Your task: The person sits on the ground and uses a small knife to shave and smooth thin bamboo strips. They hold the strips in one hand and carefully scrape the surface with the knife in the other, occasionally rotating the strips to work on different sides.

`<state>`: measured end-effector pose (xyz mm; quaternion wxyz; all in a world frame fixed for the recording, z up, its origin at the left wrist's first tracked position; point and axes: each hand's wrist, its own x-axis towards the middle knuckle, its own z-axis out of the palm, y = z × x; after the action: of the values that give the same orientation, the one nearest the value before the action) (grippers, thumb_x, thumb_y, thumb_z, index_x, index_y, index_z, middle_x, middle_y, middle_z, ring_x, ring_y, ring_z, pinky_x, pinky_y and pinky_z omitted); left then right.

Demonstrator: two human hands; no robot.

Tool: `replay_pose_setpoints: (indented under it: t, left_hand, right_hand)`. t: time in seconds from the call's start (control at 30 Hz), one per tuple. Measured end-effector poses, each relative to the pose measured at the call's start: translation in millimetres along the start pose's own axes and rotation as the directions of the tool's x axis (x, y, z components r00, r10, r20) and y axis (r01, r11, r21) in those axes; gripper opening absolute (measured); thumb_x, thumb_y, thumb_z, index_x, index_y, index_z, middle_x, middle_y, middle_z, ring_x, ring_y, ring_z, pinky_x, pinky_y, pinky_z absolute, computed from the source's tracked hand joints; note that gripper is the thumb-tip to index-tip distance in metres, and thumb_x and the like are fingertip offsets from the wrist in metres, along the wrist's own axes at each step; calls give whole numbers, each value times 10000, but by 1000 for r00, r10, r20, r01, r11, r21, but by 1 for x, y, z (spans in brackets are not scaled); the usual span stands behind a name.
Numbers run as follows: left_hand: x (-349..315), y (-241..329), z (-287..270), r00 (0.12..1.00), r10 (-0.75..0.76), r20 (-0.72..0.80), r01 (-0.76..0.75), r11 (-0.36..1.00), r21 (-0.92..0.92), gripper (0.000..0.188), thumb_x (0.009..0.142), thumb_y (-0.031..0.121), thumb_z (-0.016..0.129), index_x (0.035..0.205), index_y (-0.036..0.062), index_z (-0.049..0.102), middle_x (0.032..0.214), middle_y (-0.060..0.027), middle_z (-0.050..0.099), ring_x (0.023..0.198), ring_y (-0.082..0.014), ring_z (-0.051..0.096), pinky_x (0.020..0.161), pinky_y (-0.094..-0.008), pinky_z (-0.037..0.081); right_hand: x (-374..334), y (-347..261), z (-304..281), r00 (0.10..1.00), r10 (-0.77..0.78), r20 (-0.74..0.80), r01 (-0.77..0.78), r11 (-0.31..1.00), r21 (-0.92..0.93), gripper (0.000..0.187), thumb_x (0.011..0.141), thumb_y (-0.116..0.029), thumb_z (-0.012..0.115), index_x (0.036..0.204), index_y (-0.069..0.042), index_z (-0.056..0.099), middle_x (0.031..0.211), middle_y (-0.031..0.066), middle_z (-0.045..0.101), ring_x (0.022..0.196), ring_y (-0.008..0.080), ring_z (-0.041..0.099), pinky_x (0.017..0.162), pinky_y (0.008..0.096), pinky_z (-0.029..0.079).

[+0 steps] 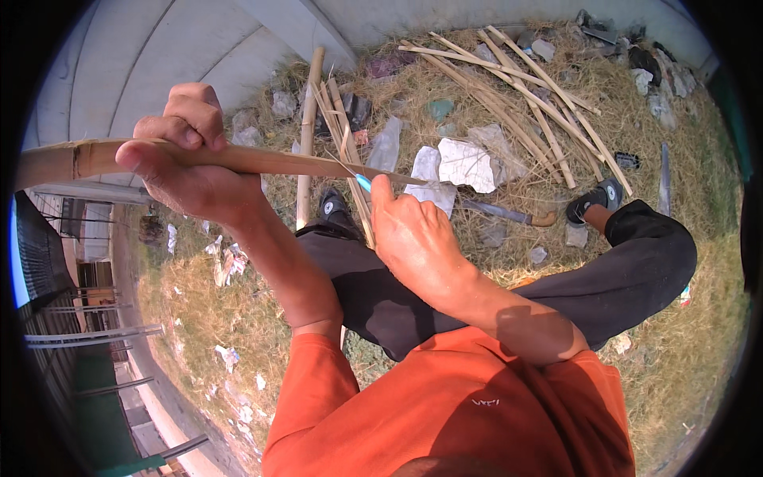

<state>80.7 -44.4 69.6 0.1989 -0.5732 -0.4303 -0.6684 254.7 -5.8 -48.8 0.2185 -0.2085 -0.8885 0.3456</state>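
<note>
A long bamboo strip point(270, 161) reaches in from the left edge and tapers toward the middle. My left hand point(195, 181) is closed round it, thumb along the near side and fingers folded over the top. My right hand point(417, 234) is closed on a small knife point(363, 182) with a light-blue handle; the fingers cover most of it. Its thin blade points up and left and lies against the strip, close to the narrow end. A fine sliver seems to stand off the strip there, too small to tell from the blade's edge.
Split bamboo strips point(528, 91) lie in a loose heap on dry grass, far right. A thick bamboo pole point(310, 135) leans by the wall point(199, 48). A long-bladed tool with a brown handle point(544, 219) lies between my feet. White scraps point(466, 165) litter the ground.
</note>
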Motion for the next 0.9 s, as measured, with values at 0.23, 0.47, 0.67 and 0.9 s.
replay_pose_setpoints:
  t: [0.23, 0.47, 0.67, 0.9]
  left_hand:
    - [0, -5, -17, 992, -55, 112, 67, 992, -108, 582, 998, 605, 286, 706, 142, 485, 525, -4, 365, 653, -206, 422, 793, -374, 393]
    - [1, -8, -18, 988, -37, 151, 58, 988, -140, 565, 1000, 590, 302, 708, 141, 481, 577, -14, 411, 721, -219, 454, 832, -400, 405]
    - [10, -16, -4, 989, 100, 112, -90, 992, -90, 550, 1002, 570, 328, 697, 143, 493, 740, -36, 487, 924, -244, 491, 883, -395, 381]
    - [9, -12, -12, 986, 93, 138, -82, 993, -81, 558, 991, 578, 353, 672, 150, 515, 799, -33, 499, 1006, -265, 483, 932, -406, 362]
  right_hand:
    - [-54, 93, 16, 851, 441, 284, -477, 876, 70, 327, 940, -142, 489, 1143, 113, 515, 860, 296, 630, 833, 483, 619, 770, 541, 480]
    - [-8, 1, -50, 984, -89, 152, -17, 811, 585, 327, 994, -175, 473, 1273, -9, 442, 727, 260, 620, 691, 467, 611, 598, 523, 450]
    - [3, -41, -59, 991, -123, 44, 82, 848, 524, 313, 959, -91, 511, 1231, 48, 443, 648, 256, 575, 625, 439, 607, 553, 485, 457]
    - [-5, -22, -48, 979, 25, 204, -103, 919, 380, 213, 967, -116, 499, 1101, 44, 456, 560, 246, 536, 547, 451, 567, 485, 512, 413]
